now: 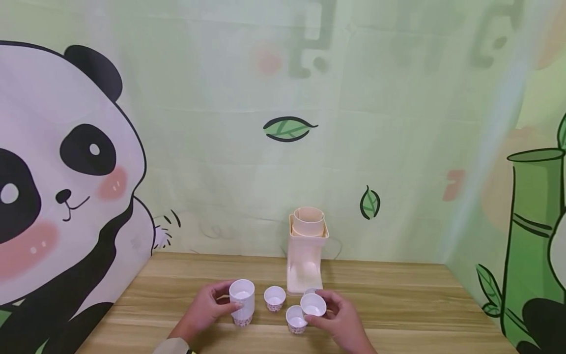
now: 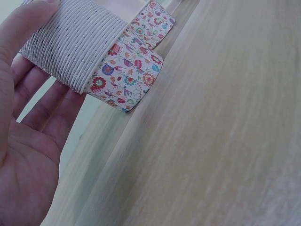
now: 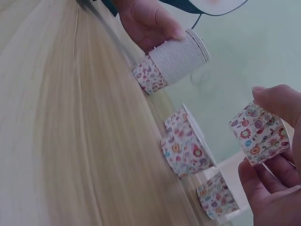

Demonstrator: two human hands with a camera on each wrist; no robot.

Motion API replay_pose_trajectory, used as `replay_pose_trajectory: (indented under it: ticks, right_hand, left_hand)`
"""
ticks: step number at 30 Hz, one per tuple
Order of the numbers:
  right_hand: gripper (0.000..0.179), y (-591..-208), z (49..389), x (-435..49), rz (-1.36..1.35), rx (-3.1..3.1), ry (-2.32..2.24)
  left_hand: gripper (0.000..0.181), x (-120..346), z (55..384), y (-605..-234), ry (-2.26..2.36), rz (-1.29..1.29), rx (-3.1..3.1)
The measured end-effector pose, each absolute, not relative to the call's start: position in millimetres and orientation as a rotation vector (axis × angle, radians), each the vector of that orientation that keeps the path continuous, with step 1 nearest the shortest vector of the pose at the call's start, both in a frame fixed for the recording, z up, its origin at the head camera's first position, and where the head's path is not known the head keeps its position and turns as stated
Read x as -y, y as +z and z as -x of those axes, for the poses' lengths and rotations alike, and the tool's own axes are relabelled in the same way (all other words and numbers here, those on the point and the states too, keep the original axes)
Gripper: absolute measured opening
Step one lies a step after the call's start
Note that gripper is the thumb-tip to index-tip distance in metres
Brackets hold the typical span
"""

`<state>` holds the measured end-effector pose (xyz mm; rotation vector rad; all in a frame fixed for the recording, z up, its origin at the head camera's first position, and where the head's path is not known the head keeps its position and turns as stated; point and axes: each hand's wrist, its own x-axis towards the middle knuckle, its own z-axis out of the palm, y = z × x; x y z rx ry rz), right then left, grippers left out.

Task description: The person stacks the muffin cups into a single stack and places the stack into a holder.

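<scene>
My left hand grips a tall stack of nested paper cups, its thumb across the near side. The stack's white rims and floral lowest cup show large in the left wrist view. With thumb and fingers my right hand pinches a single paper cup, raised off the table and patterned with flowers. Below it stands another paper cup, partly overlapped in the head view. One more cup stands between the hands. A third cup is mostly hidden behind my right hand's cup in the head view.
A pale pink stand with a round cup-shaped top stands behind the cups, near the back of the wooden table. A green printed backdrop with a panda rises along the table's back and sides.
</scene>
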<state>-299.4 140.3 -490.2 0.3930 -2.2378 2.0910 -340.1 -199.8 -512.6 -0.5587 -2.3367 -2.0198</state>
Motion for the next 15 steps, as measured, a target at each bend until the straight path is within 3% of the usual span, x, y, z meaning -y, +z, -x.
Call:
replay_pose_trajectory:
  ticks: [15]
  right_hand:
    - [0.066, -481.2, 299.6, -118.4, -0.481, 2.214, 2.135]
  left_hand:
    - [0.058, 199.6, 341.9, -514.7, -1.982, 0.558, 2.349]
